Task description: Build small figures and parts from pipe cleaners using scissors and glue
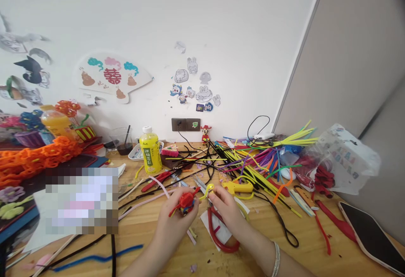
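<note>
While the left hand (175,222) gripped a small red pipe-cleaner figure (186,203) between thumb and fingers, the right hand (226,211) pinched a short yellow pipe cleaner (209,191) just beside it, its fingertips pressed together. Both hands were above a wooden desk (284,230), over a looped red pipe cleaner (218,234) lying on white paper. Just left of them lay red-handled pliers (158,180), and a yellow-handled tool (237,187) sat just beyond the right hand, beside heaped pipe cleaners (253,163). Farther back stood a capped yellow drink bottle (150,152), nearly full, beside a clear cup (122,140) holding dark liquid and a dark stick. Left of these, an orange drink bottle (55,123) stood near a purple pot (30,139) filled with blue and pink pipe-cleaner flowers and a striped pot (85,132) holding a green stem. At the right, a clear plastic bag (346,158) held red pipe-cleaner pieces (322,177).
</note>
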Tool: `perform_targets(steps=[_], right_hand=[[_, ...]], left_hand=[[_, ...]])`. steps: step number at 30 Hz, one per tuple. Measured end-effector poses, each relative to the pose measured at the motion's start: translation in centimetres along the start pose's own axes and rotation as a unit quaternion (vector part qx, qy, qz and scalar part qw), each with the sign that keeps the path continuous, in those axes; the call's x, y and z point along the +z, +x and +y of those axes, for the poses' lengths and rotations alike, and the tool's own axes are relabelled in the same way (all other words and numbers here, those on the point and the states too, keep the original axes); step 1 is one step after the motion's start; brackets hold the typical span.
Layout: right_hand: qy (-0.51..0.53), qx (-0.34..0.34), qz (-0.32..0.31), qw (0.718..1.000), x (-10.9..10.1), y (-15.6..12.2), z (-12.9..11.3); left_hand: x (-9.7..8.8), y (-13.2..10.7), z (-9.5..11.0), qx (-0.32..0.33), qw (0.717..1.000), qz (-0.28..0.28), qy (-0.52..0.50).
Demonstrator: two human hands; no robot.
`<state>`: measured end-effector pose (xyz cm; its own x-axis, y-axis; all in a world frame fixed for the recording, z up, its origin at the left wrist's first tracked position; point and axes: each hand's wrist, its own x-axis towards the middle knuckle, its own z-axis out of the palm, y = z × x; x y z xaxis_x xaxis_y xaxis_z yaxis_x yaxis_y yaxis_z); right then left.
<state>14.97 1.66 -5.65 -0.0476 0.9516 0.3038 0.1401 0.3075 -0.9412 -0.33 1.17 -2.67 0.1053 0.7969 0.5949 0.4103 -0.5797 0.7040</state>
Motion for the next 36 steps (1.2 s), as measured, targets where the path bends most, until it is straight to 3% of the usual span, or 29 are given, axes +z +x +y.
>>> perform_targets(steps=[36], right_hand=[[-0.037, -0.034, 0.005, 0.999, -0.23, -0.3, -0.03]], left_hand=[[-0.04, 0.12, 0.37, -0.023, 1.0, 0.002, -0.016]])
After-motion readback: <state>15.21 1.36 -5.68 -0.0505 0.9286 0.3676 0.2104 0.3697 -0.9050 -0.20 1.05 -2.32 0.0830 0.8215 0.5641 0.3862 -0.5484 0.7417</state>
